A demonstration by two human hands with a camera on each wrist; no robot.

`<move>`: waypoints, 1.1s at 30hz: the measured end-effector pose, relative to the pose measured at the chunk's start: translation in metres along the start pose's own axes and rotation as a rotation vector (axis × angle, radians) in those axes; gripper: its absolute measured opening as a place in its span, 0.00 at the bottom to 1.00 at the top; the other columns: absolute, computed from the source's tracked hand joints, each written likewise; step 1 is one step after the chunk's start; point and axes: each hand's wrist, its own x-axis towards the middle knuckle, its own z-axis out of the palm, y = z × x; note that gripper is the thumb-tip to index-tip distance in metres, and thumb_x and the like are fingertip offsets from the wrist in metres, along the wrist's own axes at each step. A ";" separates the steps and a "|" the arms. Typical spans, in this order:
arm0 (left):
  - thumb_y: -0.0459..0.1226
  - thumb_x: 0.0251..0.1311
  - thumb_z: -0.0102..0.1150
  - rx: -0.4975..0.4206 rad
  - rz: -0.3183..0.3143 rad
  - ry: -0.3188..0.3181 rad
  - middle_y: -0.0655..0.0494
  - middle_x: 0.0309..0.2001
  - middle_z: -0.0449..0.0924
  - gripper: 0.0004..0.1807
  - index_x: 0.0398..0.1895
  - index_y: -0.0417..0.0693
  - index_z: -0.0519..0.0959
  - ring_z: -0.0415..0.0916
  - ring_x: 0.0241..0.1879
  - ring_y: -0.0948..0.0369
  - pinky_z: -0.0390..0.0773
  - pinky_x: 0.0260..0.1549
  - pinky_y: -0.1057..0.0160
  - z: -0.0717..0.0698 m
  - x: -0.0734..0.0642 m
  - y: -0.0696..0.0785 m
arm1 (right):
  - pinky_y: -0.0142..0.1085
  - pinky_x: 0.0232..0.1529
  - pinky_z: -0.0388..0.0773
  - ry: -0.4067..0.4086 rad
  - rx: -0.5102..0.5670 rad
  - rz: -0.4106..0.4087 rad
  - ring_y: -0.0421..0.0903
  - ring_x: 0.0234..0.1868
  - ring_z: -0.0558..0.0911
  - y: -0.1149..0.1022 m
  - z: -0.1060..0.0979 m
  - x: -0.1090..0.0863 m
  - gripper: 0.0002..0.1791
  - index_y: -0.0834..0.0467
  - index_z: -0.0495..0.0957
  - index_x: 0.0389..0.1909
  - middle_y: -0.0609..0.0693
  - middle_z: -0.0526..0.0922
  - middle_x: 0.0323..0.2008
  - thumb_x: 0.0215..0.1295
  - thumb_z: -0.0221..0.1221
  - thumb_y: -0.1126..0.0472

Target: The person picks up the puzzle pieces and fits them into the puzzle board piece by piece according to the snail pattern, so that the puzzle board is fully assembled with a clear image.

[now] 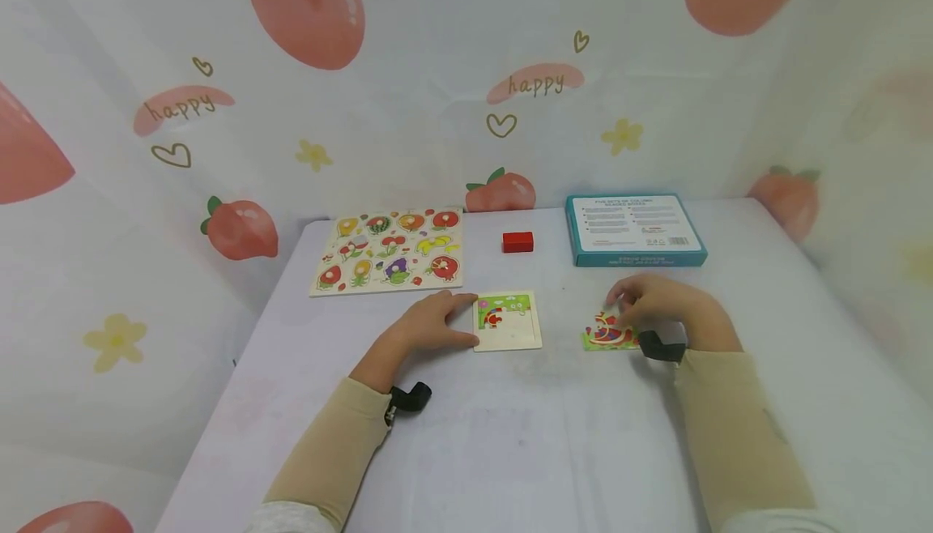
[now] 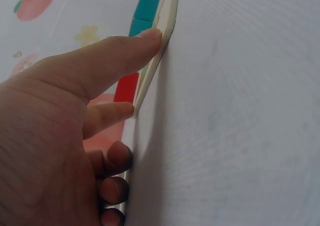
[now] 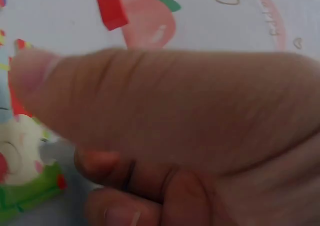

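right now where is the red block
In the head view, the red block sits far back, right of the fruit board, left of the blue box.

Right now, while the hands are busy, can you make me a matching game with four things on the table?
Things:
1. left hand
2. block
3. box
4. fruit board

Clues:
A. has blue-green sides and a white printed top
B. lies flat and shows rows of coloured pictures
C. touches the puzzle frame
D. is small and red all over

Right pairs: 1-C, 2-D, 3-A, 4-B
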 end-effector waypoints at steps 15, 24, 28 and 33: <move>0.59 0.54 0.72 0.002 0.002 0.002 0.58 0.52 0.74 0.45 0.77 0.67 0.67 0.69 0.51 0.59 0.74 0.55 0.52 -0.002 0.001 0.001 | 0.47 0.47 0.70 0.011 -0.073 0.061 0.54 0.44 0.76 -0.015 0.012 0.012 0.19 0.57 0.80 0.45 0.55 0.80 0.41 0.54 0.75 0.60; 0.59 0.54 0.73 -0.005 0.002 -0.001 0.58 0.48 0.73 0.45 0.77 0.66 0.68 0.69 0.48 0.58 0.75 0.51 0.54 0.000 0.001 0.000 | 0.44 0.43 0.73 0.026 -0.124 0.081 0.51 0.39 0.79 -0.030 0.018 0.009 0.17 0.59 0.78 0.40 0.53 0.82 0.38 0.53 0.75 0.64; 0.58 0.54 0.73 0.002 0.008 0.001 0.58 0.48 0.73 0.45 0.77 0.65 0.68 0.69 0.48 0.58 0.75 0.51 0.54 0.000 0.001 0.000 | 0.43 0.41 0.74 0.037 -0.138 0.054 0.50 0.37 0.79 -0.034 0.019 0.008 0.15 0.60 0.79 0.39 0.53 0.81 0.35 0.52 0.73 0.67; 0.59 0.54 0.72 0.005 0.005 0.001 0.58 0.49 0.74 0.45 0.77 0.65 0.68 0.70 0.49 0.58 0.75 0.52 0.53 0.000 0.000 0.000 | 0.44 0.42 0.72 0.055 -0.164 0.003 0.51 0.40 0.76 -0.032 0.014 0.006 0.09 0.59 0.82 0.39 0.52 0.80 0.36 0.57 0.69 0.66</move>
